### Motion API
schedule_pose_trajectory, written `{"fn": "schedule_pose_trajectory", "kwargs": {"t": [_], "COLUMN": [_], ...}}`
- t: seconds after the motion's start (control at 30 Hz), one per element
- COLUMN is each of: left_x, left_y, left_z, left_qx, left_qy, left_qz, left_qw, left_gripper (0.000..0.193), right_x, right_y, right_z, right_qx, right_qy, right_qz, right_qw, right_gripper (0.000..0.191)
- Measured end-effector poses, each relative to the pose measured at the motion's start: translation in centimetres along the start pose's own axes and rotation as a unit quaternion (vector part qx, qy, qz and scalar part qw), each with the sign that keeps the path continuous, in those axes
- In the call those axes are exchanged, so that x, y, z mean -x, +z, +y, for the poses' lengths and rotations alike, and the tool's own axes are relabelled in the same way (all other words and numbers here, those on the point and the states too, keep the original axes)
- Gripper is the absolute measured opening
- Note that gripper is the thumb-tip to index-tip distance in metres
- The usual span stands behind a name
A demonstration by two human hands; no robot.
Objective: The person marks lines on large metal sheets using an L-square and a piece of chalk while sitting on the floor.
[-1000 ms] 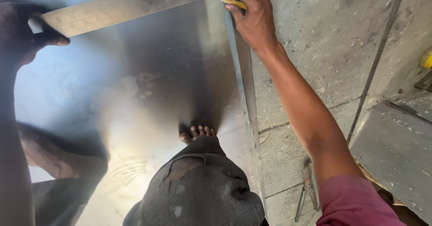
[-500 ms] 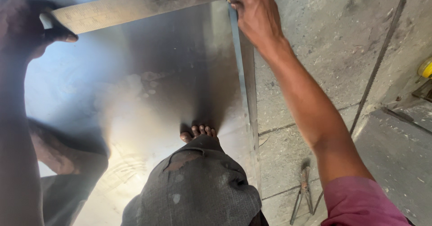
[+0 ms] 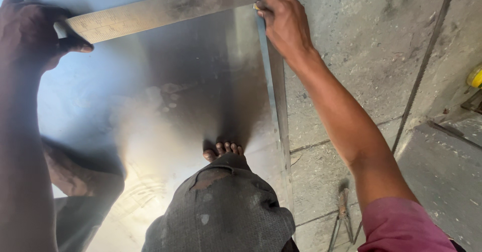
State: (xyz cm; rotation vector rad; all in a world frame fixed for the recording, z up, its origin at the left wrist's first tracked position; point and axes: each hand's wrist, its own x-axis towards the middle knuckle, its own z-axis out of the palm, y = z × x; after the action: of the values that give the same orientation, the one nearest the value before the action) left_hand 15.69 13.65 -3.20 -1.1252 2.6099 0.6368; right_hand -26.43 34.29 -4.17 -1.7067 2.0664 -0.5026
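Shiny sheet metal point(image 3: 165, 126) lying flat on grey concrete floor point(image 3: 361, 46), pinned by bare foot point(image 3: 223, 149). Left hand point(image 3: 30, 31) gripping long worn metal square point(image 3: 160, 11) at far left, steadying it; right hand point(image 3: 283, 23) pinching yellow pencil point(image 3: 257, 6) at its far-right corner.

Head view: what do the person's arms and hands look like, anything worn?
Both hands are bare: no gloves, rings or watch visible. The right hand leads to a bare forearm, with a short pink sleeve at the upper arm. The left hand and its forearm are bare too; no sleeve shows on that side.
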Motion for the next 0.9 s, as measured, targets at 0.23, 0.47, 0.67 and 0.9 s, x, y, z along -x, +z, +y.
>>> {"fn": "schedule_pose_trajectory", "kwargs": {"t": [0.23, 0.47, 0.67, 0.9], "left_x": [0.4, 0.1, 0.3, 0.1], "left_y": [-1.7, -1.8, -1.7, -1.4], "left_z": [0.9, 1.4, 1.1, 1.2], "left_qx": [-0.030, -0.058, -0.035, -0.065], "left_qy": [-0.074, -0.051, -0.100, -0.047], "left_qz": [-0.060, -0.048, -0.099, -0.042], "left_qw": [0.995, 0.996, 0.989, 0.996], "left_gripper": [0.063, 0.068, 0.059, 0.064], "right_x": [1.7, 2.6, 1.2, 1.1], "right_y": [-0.9, -1.3, -0.3, -0.1], "right_z": [0.6, -1.2, -2.1, -1.3], "right_qx": [0.134, -0.085, -0.087, -0.040], "right_qy": [0.068, 0.070, 0.049, 0.042], "right_qz": [-0.460, 0.033, 0.065, 0.049], "right_qw": [0.875, 0.993, 0.993, 0.997], "right_gripper": [0.020, 0.015, 0.015, 0.010]}}
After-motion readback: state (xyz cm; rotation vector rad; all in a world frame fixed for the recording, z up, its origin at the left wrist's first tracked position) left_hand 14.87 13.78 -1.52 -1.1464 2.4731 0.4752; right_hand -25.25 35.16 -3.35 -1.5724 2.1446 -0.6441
